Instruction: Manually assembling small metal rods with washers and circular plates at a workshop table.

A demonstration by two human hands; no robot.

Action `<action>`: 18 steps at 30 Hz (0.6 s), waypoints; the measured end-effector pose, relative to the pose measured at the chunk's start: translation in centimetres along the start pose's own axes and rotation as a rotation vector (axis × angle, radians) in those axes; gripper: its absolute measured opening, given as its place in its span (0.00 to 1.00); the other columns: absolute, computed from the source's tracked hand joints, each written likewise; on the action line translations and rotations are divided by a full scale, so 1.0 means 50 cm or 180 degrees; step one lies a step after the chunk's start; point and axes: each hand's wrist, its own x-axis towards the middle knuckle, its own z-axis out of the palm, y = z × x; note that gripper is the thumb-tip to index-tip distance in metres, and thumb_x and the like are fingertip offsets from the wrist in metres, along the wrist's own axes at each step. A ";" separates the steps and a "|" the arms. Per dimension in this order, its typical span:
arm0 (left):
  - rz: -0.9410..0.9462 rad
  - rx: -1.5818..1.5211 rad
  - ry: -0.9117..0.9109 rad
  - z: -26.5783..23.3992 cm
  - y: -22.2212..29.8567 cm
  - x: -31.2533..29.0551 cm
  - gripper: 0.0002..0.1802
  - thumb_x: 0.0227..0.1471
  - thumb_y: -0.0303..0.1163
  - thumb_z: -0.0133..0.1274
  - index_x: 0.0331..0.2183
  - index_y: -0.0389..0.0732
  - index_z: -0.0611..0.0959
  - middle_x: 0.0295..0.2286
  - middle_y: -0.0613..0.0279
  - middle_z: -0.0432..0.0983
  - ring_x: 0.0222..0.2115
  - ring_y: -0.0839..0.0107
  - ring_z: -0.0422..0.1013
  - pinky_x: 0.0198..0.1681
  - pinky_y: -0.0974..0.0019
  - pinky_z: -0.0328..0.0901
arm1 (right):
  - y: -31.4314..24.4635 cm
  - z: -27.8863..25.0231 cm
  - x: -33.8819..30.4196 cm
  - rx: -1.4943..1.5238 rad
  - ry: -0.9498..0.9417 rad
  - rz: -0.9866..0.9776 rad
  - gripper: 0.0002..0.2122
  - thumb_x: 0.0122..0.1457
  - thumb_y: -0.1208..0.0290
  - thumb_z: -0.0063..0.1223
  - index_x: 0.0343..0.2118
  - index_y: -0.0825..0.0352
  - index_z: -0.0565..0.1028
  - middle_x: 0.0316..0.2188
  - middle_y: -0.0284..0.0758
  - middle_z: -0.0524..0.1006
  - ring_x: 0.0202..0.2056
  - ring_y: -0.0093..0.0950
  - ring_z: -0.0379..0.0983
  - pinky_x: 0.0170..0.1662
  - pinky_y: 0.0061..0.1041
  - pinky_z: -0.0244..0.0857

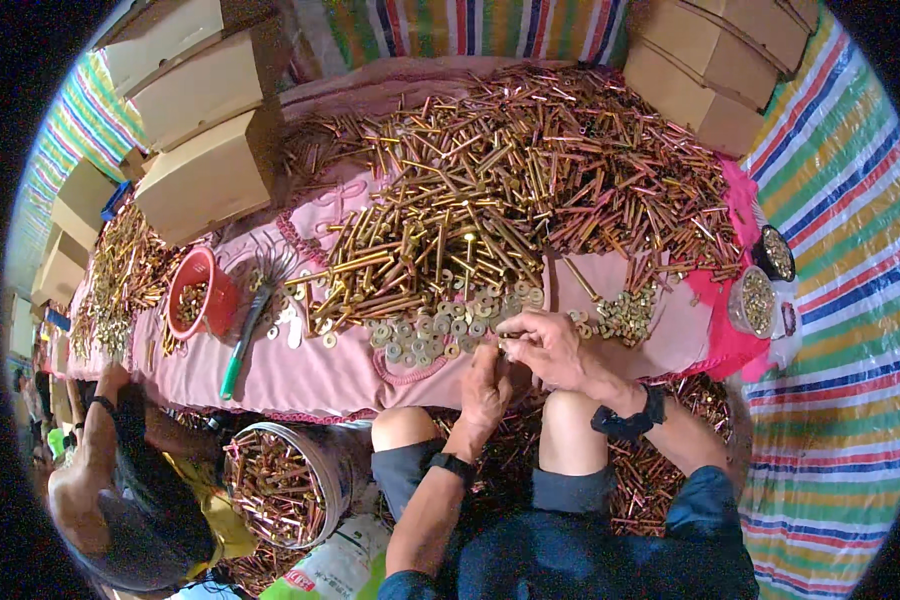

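My left hand (486, 388) and my right hand (547, 348) meet over the near edge of the pink cloth (370, 381), their fingertips pinched together. Something small and metallic shows between them, too small to name. Just beyond my fingers lie several flat round washers (440, 322). To the right of my right hand sits a little heap of brass-coloured nuts (627, 316). A wide pile of long golden bolts (450, 225) covers the cloth behind the washers.
Left of the washers lie a green-handled metal rake (242, 345) and a red basket (198, 296) of small parts. A bucket (327, 480) of bolts stands below. Cardboard boxes (210, 170) rise at both back corners. Small tubs (753, 302) stand right. Another person (120, 480) sits left.
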 end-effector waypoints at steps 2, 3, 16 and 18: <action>-0.0161 -0.0152 -0.0101 -0.002 0.006 0.000 0.16 0.45 0.15 0.47 0.39 0.37 0.74 0.25 0.51 0.66 0.23 0.53 0.66 0.28 0.58 0.63 | -0.013 -0.003 -0.005 -0.0507 0.0097 -0.0297 0.12 0.58 0.74 0.56 0.43 0.73 0.77 0.34 0.39 0.79 0.33 0.27 0.79 0.38 0.26 0.74; -0.0242 -0.0228 -0.0152 -0.003 0.010 0.000 0.17 0.44 0.15 0.48 0.39 0.37 0.74 0.25 0.51 0.65 0.24 0.52 0.66 0.28 0.57 0.63 | -0.016 -0.004 -0.008 -0.0760 0.0144 -0.0446 0.11 0.59 0.75 0.56 0.43 0.72 0.77 0.33 0.38 0.78 0.33 0.26 0.79 0.37 0.25 0.74; -0.0322 -0.0002 -0.0364 -0.011 0.004 -0.001 0.23 0.41 0.19 0.48 0.45 0.38 0.75 0.28 0.47 0.70 0.29 0.46 0.70 0.32 0.54 0.65 | -0.038 0.010 -0.017 -0.0253 0.0353 0.0140 0.10 0.55 0.72 0.64 0.37 0.72 0.77 0.34 0.40 0.80 0.31 0.28 0.78 0.35 0.28 0.73; -0.0687 0.0024 -0.0519 -0.019 -0.004 -0.011 0.24 0.40 0.22 0.48 0.45 0.38 0.75 0.32 0.47 0.74 0.33 0.43 0.72 0.37 0.56 0.68 | -0.062 0.013 -0.017 -0.0257 0.0390 -0.0080 0.09 0.54 0.73 0.65 0.35 0.71 0.78 0.33 0.39 0.80 0.31 0.28 0.78 0.36 0.28 0.73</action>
